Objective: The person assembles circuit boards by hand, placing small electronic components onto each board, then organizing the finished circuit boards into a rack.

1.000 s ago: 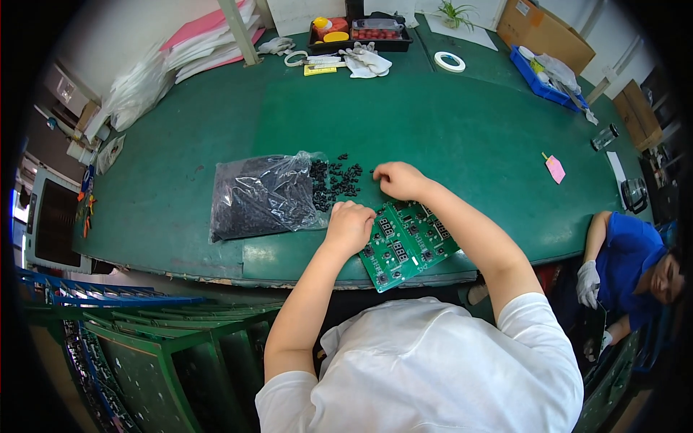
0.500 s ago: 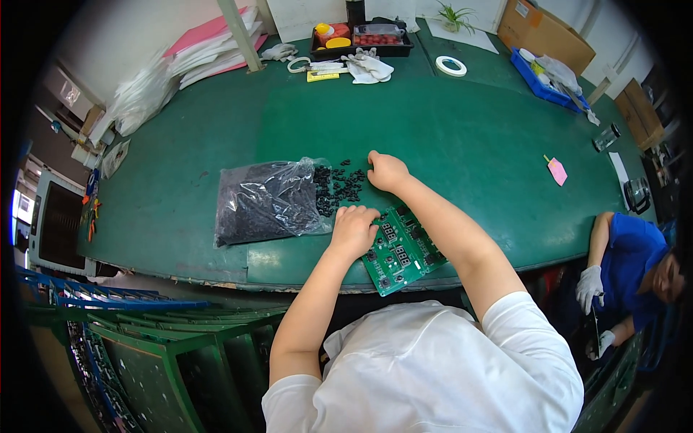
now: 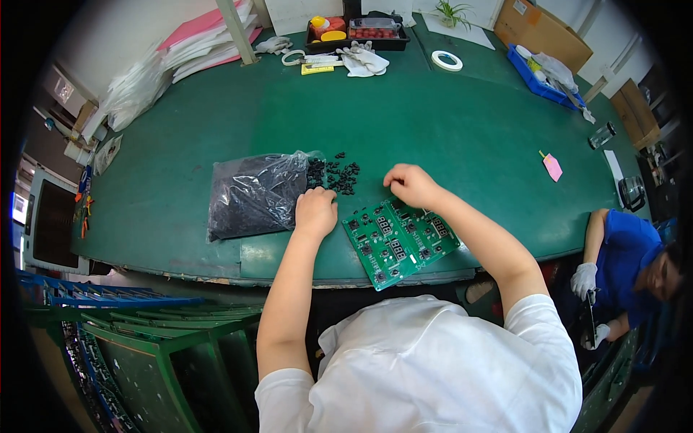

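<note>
A green circuit board (image 3: 404,238) with several digit displays and small black parts lies at the table's near edge. My right hand (image 3: 413,185) hovers at its far edge, fingers pinched together; anything between them is too small to make out. My left hand (image 3: 315,211) rests by the mouth of a clear plastic bag (image 3: 260,195) full of black pieces. Its fingers curl down at the near side of a loose pile of small black pieces (image 3: 343,177), and what they hold is hidden. The pile spills from the bag's right end.
The green table (image 3: 462,123) carries a black tray (image 3: 393,43), white gloves (image 3: 364,61) and a tape roll (image 3: 447,60) at the back. A blue basket (image 3: 541,79) and a pink tag (image 3: 551,167) are right. A person in blue (image 3: 628,245) sits at the right.
My left hand has moved left, off the board to the pile near the bag. My right hand has come back from the pile toward the board's far edge, uncovering more of the board.
</note>
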Tool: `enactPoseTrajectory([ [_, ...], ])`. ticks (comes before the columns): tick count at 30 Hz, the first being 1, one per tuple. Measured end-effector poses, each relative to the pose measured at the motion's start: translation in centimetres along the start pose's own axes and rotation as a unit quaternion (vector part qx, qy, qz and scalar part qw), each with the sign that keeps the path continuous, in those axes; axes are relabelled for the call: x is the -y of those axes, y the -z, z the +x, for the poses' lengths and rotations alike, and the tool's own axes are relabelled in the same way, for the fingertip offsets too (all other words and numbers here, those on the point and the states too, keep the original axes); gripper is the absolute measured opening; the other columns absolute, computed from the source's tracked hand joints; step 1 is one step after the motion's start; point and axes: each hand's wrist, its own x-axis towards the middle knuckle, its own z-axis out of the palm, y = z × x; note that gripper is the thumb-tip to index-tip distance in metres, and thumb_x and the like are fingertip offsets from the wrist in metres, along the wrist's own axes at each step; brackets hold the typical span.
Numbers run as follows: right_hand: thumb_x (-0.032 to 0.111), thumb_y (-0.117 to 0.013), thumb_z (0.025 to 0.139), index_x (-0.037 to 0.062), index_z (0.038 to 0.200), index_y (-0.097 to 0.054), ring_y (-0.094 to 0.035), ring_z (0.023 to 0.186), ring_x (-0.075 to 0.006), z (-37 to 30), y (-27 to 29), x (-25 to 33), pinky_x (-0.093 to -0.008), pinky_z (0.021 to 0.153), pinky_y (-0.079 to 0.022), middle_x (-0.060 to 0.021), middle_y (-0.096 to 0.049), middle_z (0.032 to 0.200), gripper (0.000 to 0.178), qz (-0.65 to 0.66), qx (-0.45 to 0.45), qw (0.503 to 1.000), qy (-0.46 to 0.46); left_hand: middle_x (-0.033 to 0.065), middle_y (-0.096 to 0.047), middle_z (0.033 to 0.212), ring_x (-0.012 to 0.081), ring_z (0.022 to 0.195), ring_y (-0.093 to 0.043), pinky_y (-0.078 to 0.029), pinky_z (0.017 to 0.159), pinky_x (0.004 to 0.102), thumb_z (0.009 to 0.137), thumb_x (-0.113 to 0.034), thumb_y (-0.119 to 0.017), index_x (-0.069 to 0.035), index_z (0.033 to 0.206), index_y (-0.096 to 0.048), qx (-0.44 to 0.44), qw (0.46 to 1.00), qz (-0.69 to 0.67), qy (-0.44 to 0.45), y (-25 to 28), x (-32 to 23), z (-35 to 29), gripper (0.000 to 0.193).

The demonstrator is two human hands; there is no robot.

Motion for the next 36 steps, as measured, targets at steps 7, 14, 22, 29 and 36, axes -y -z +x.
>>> enactPoseTrajectory([
  [7, 0.002, -0.057, 0.074, 0.0072, 0.079, -0.064, -0.056, 0.087, -0.0260, -3.1, -0.7, 2.1, -0.0476, 0.099, -0.037, -0.0064, -0.060, 0.076, 0.010, -0.176, 0.029, 0.960, 0.215, 0.0089, -0.059, 0.078, 0.0270, 0.080, -0.058, -0.042, 0.072, 0.0402, 0.077, -0.009, -0.054, -0.007, 0.078, -0.063, 0.026, 0.996, 0.065, -0.047, -1.1, 0.7, 0.8, 0.009],
  [14, 0.002, -0.058, 0.068, 0.0078, 0.075, -0.064, -0.056, 0.088, -0.0257, -2.9, -1.3, 1.7, -0.0521, 0.109, -0.027, -0.0069, -0.060, 0.070, 0.012, -0.235, 0.122, 0.945, 0.191, 0.0108, -0.061, 0.077, 0.0292, 0.079, -0.059, -0.042, 0.070, 0.0423, 0.081, -0.011, -0.058, -0.007, 0.077, -0.060, -0.037, 0.998, 0.029, -0.031, -1.5, 1.0, 0.1, 0.006],
  [22, 0.002, -0.058, 0.068, 0.0079, 0.076, -0.063, -0.057, 0.086, -0.0259, -2.7, -1.1, 1.9, -0.0533, 0.109, -0.026, -0.0066, -0.060, 0.069, 0.012, -0.205, 0.151, 0.952, 0.168, 0.0133, -0.060, 0.079, 0.0293, 0.074, -0.059, -0.047, 0.064, 0.0377, 0.081, -0.003, -0.059, -0.002, 0.089, -0.061, -0.114, 0.978, -0.176, -0.007, 0.0, -1.2, -1.4, 0.008],
  [29, 0.005, -0.057, 0.071, 0.0083, 0.076, -0.064, -0.058, 0.088, -0.0268, -2.7, -1.3, 1.2, -0.0511, 0.108, -0.028, -0.0090, -0.062, 0.074, 0.010, -0.204, 0.149, 0.957, 0.142, 0.0069, -0.061, 0.079, 0.0261, 0.073, -0.056, -0.043, 0.071, 0.0370, 0.076, -0.007, -0.066, -0.005, 0.083, -0.065, -0.023, 0.970, -0.243, -0.024, 1.3, -6.6, -4.4, 0.008],
  [36, 0.004, -0.060, 0.071, 0.0071, 0.071, -0.061, -0.058, 0.086, -0.0258, -3.0, -2.1, 1.2, -0.0523, 0.107, -0.029, -0.0075, -0.060, 0.072, 0.003, -0.174, 0.114, 0.967, 0.149, 0.0046, -0.061, 0.075, 0.0240, 0.082, -0.056, -0.037, 0.079, 0.0391, 0.071, -0.016, -0.073, -0.010, 0.073, -0.066, 0.036, 0.993, -0.104, -0.043, 0.9, -9.0, -4.9, 0.009],
])
